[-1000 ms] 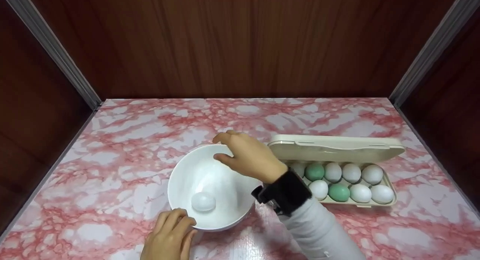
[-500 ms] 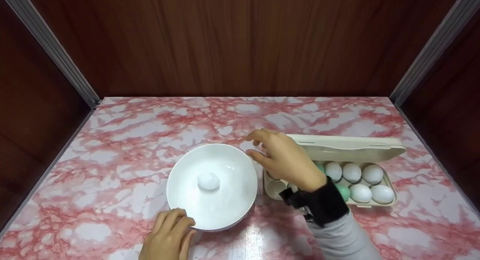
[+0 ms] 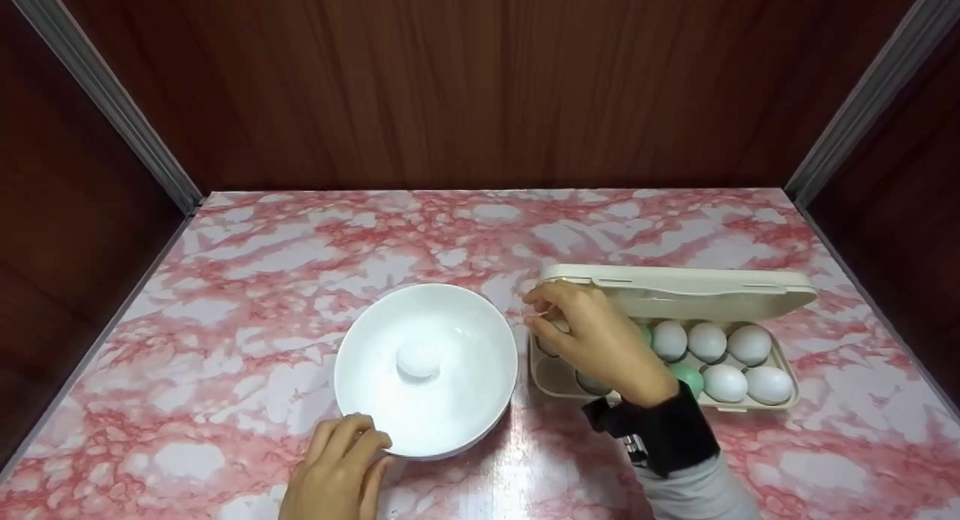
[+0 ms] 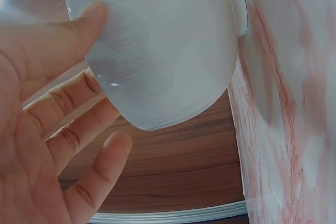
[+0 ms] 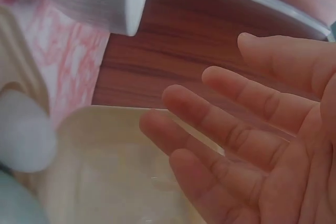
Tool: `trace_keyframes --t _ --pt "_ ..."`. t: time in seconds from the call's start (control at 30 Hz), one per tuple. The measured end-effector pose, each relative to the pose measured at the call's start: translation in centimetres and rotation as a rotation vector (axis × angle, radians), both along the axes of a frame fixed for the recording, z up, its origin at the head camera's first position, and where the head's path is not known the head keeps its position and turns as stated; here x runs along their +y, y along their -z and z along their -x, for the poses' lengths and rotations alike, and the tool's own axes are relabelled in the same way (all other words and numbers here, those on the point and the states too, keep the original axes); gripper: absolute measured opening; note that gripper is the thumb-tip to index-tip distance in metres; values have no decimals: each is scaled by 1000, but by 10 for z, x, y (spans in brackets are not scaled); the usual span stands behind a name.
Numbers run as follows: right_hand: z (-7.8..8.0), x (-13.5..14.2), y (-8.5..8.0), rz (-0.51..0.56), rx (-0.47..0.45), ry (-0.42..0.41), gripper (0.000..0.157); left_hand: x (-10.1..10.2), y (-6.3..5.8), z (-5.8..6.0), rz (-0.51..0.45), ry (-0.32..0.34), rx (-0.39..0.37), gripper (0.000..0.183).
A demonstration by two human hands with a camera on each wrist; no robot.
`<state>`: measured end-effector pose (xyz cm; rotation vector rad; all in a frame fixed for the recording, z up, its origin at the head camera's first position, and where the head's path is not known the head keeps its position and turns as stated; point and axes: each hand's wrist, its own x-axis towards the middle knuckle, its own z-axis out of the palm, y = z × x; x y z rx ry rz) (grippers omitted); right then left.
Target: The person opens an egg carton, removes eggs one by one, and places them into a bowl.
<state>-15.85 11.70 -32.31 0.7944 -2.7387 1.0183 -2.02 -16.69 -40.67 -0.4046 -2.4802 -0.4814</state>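
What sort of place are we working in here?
Probably a work booth rather than a kitchen: brown panels on three sides, metal strips at the back corners, and a marbled table between them.

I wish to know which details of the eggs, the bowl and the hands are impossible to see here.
Head view: the right hand covers part of the egg carton, so its eggs cannot all be counted.
Head view: the bottom edge cuts into the left hand.
Left wrist view: the outer wall of the bowl hides its inside.
Right wrist view: the left edge cuts off part of a white egg.
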Motion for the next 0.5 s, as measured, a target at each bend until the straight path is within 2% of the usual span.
trace_keyframes --t 0.2,0.43,0.5 --pt "4 3 13 -9 -22 23 28 1 -1 0 0 4 -1 33" --pt "8 3 25 -129 41 101 26 0 -2 0 4 6 -7 29" --pt "10 3 28 -161 35 120 25 0 -2 0 7 8 -3 28"
